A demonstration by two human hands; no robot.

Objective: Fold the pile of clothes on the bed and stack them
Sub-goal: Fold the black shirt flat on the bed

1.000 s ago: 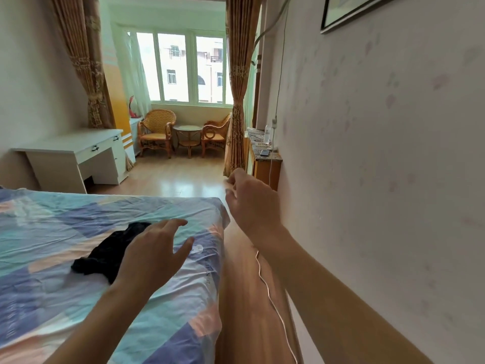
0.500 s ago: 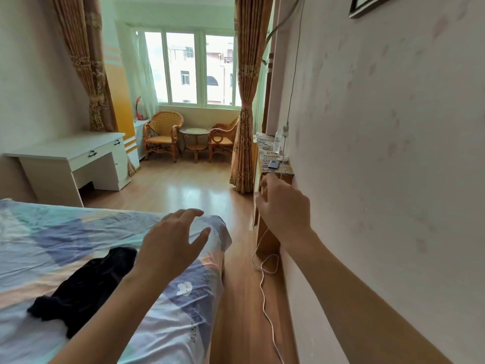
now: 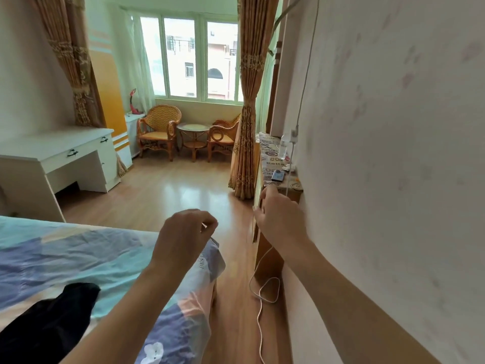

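A crumpled black garment lies on the bed at the lower left, on a blue, teal and peach patterned sheet. My left hand hovers above the bed's far right corner, well right of the garment, with its fingers loosely curled and nothing in them. My right hand is raised over the gap between bed and wall, close to the front of a wooden cabinet. Its fingers are relaxed and hold nothing. No other clothes show in this view.
A white cable hangs from a wall plug and loops on the wooden floor beside the bed. The cabinet top carries a phone and a bottle. A white desk stands left; wicker chairs and a small table stand by the window.
The view has swung right and forward, so the garment slid to the lower left corner. My left hand's fingers went from spread to loosely curled. My right hand moved toward the cabinet.
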